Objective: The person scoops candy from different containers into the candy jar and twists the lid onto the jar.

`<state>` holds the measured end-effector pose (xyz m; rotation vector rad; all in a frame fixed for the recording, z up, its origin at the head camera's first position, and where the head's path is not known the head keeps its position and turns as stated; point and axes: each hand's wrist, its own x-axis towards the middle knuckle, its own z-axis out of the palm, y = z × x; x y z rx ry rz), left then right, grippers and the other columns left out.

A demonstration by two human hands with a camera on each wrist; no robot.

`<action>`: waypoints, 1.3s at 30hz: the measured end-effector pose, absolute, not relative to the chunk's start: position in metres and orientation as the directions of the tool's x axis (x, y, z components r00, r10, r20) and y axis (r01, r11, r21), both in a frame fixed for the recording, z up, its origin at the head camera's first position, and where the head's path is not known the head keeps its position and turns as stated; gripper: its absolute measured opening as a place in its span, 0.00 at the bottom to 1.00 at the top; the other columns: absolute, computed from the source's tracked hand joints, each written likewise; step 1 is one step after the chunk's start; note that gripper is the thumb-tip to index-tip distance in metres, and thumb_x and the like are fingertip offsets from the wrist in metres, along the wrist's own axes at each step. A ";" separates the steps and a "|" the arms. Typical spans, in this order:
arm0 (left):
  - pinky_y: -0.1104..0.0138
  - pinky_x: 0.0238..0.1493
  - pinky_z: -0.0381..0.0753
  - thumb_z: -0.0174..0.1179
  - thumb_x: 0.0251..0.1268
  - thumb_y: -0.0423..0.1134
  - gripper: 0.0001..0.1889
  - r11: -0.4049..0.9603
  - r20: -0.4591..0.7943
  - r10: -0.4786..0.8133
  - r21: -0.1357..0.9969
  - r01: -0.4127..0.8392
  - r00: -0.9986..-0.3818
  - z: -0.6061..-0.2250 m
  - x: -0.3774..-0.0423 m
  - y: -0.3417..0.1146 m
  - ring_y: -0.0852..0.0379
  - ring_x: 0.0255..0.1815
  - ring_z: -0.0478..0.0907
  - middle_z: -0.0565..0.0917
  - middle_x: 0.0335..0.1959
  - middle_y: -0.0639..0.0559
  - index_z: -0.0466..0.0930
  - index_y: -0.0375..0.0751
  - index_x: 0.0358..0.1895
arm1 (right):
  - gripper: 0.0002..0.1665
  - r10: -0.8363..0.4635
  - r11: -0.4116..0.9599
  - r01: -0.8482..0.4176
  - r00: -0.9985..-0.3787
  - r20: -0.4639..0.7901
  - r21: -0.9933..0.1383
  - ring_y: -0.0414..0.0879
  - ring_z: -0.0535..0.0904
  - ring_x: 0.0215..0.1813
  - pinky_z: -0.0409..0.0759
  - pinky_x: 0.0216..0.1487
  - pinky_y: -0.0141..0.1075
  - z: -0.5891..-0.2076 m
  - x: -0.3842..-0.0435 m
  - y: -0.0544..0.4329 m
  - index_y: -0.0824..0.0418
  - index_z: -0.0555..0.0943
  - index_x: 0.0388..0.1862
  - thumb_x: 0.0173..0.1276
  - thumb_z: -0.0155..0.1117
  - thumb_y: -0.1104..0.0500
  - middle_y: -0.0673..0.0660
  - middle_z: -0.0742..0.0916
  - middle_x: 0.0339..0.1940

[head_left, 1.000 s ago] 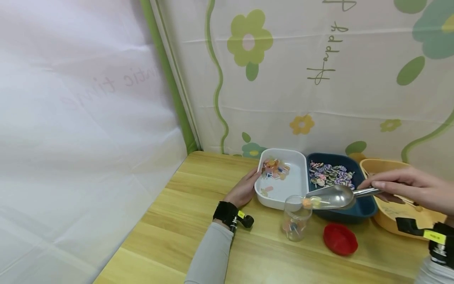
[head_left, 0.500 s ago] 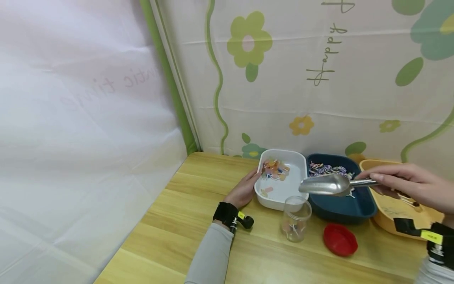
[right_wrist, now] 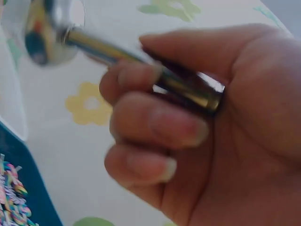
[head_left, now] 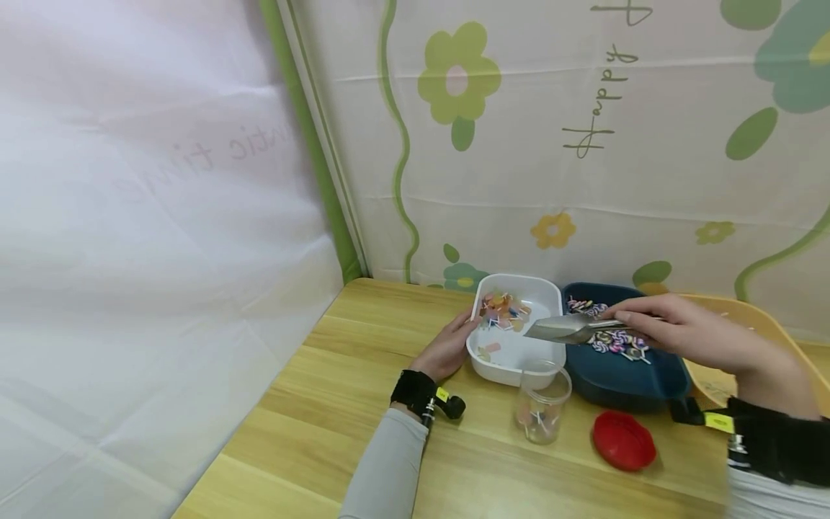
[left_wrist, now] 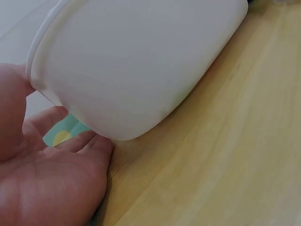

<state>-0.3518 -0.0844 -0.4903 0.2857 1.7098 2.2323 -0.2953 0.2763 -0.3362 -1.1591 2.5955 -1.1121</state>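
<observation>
My left hand (head_left: 446, 350) holds the near left side of a white tray (head_left: 498, 370), thumb at its rim and fingers along the outside wall. Small orange and pink lollipops (head_left: 502, 310) lie in that tray. With curled fingers, my right hand (head_left: 690, 333) grips the handle of a metal scoop (head_left: 559, 329). The scoop is above the white tray, and its handle passes over the dark blue tray (head_left: 625, 386). In front of the white tray stands a clear plastic cup (head_left: 545, 395), uncapped, with a few lollipops at its bottom.
Purple-and-white swirl lollipops (head_left: 612, 342) lie in the blue tray. A yellow tray (head_left: 755, 306) stands at the right, partly behind my right hand. A red lid (head_left: 624, 441) rests on the wooden table (head_left: 363, 360). A flower-printed cloth (head_left: 480, 187) hangs behind.
The scoop has gone from the cup's mouth, where it held orange and yellow lollipops, up and left over the white tray. My right hand moved with it; my left hand stayed put.
</observation>
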 end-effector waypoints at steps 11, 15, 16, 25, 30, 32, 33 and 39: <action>0.55 0.80 0.55 0.49 0.84 0.42 0.29 -0.251 -0.037 0.348 0.959 -0.131 -0.937 -0.489 -0.353 -0.085 0.51 0.79 0.58 0.61 0.81 0.48 0.56 0.50 0.82 | 0.16 -0.616 0.632 -0.574 -0.780 0.112 -0.521 0.42 0.74 0.33 0.74 0.30 0.33 -0.351 -0.312 0.228 0.69 0.85 0.53 0.82 0.53 0.62 0.52 0.84 0.36; 0.56 0.80 0.54 0.48 0.84 0.41 0.28 -0.247 -0.024 0.351 0.962 -0.117 -0.936 -0.488 -0.353 -0.085 0.51 0.80 0.57 0.62 0.80 0.48 0.57 0.48 0.82 | 0.15 -0.583 0.684 -0.554 -0.806 0.101 -0.475 0.44 0.73 0.34 0.72 0.31 0.35 -0.356 -0.315 0.218 0.68 0.86 0.49 0.82 0.54 0.61 0.51 0.82 0.33; 0.56 0.80 0.55 0.49 0.84 0.41 0.28 -0.248 -0.026 0.348 0.961 -0.119 -0.937 -0.488 -0.353 -0.085 0.51 0.80 0.57 0.62 0.80 0.48 0.57 0.48 0.82 | 0.15 -0.575 0.692 -0.548 -0.812 0.100 -0.470 0.44 0.72 0.33 0.71 0.31 0.35 -0.358 -0.316 0.215 0.67 0.86 0.48 0.81 0.54 0.61 0.51 0.81 0.31; 0.55 0.80 0.55 0.50 0.83 0.42 0.29 -0.247 -0.055 0.343 0.958 -0.147 -0.938 -0.488 -0.351 -0.086 0.51 0.80 0.58 0.61 0.81 0.48 0.56 0.49 0.82 | 0.13 -0.562 0.711 -0.563 -0.815 0.141 -0.421 0.47 0.76 0.36 0.78 0.43 0.50 -0.380 -0.328 0.204 0.70 0.87 0.47 0.78 0.57 0.64 0.54 0.86 0.35; 0.56 0.80 0.54 0.49 0.84 0.42 0.31 -0.246 -0.051 0.358 0.958 -0.147 -0.932 -0.490 -0.351 -0.086 0.51 0.80 0.57 0.60 0.81 0.48 0.54 0.50 0.83 | 0.14 -0.566 0.689 -0.582 -0.804 0.181 -0.433 0.46 0.78 0.38 0.79 0.42 0.48 -0.394 -0.336 0.202 0.74 0.86 0.50 0.77 0.57 0.65 0.61 0.89 0.42; 0.56 0.80 0.54 0.49 0.84 0.42 0.31 -0.242 -0.048 0.362 0.960 -0.143 -0.931 -0.490 -0.351 -0.086 0.51 0.80 0.57 0.59 0.81 0.48 0.53 0.50 0.83 | 0.15 -0.561 0.681 -0.578 -0.806 0.187 -0.450 0.45 0.76 0.36 0.75 0.37 0.42 -0.398 -0.339 0.200 0.75 0.85 0.52 0.77 0.57 0.66 0.62 0.88 0.42; 0.56 0.80 0.54 0.49 0.84 0.42 0.30 -0.238 -0.047 0.365 0.961 -0.142 -0.930 -0.490 -0.352 -0.086 0.51 0.80 0.57 0.59 0.82 0.48 0.53 0.50 0.83 | 0.15 -0.559 0.677 -0.575 -0.808 0.186 -0.461 0.46 0.76 0.35 0.75 0.35 0.41 -0.401 -0.340 0.199 0.75 0.84 0.53 0.78 0.56 0.66 0.62 0.88 0.40; 0.56 0.80 0.54 0.47 0.85 0.42 0.29 -0.232 -0.032 0.370 0.964 -0.126 -0.928 -0.491 -0.353 -0.086 0.52 0.80 0.56 0.58 0.82 0.49 0.54 0.50 0.83 | 0.16 -0.577 0.639 -0.585 -0.794 0.191 -0.499 0.47 0.77 0.38 0.77 0.38 0.41 -0.409 -0.344 0.192 0.75 0.83 0.57 0.78 0.55 0.67 0.64 0.88 0.45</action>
